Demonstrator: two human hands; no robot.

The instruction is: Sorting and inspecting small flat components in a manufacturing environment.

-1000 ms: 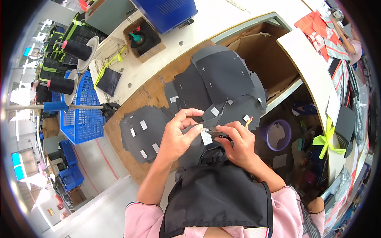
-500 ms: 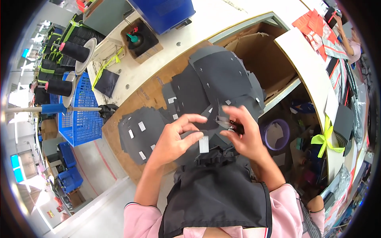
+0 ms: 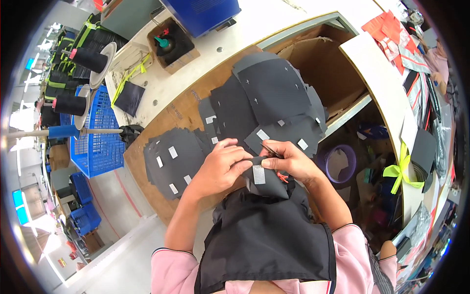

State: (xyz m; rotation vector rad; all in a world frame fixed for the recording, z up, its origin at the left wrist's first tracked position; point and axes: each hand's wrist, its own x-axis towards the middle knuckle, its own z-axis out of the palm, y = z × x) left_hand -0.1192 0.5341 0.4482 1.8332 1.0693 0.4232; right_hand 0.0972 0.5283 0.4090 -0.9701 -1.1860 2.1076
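Note:
Close in front of my black apron (image 3: 267, 240), a dark grey fabric piece (image 3: 274, 188) is held up between both hands. A light grey ribbed patch (image 3: 259, 174) sits on it near its upper edge. My left hand (image 3: 220, 169) is closed, pinching that edge just left of the patch. My right hand (image 3: 293, 160) is closed too, its thumb on the edge right of the patch. A slim dark tool (image 3: 272, 151), perhaps thread snips, lies within its fingers, mostly hidden. Red cord (image 3: 282, 177) shows below this hand.
Stacks of dark grey cut pieces (image 3: 274, 88), several with white patches, lie on a brown board (image 3: 142, 157) ahead. Beyond are a blue bin (image 3: 203, 17) and a small cardboard box (image 3: 183, 63). A blue basket (image 3: 98, 147) stands left; a purple ring-shaped container (image 3: 340, 164) is right.
My hands were apart, the right one raised with a small item. Now they have come together, both gripping the fabric piece's upper edge. More of the piece hangs in view.

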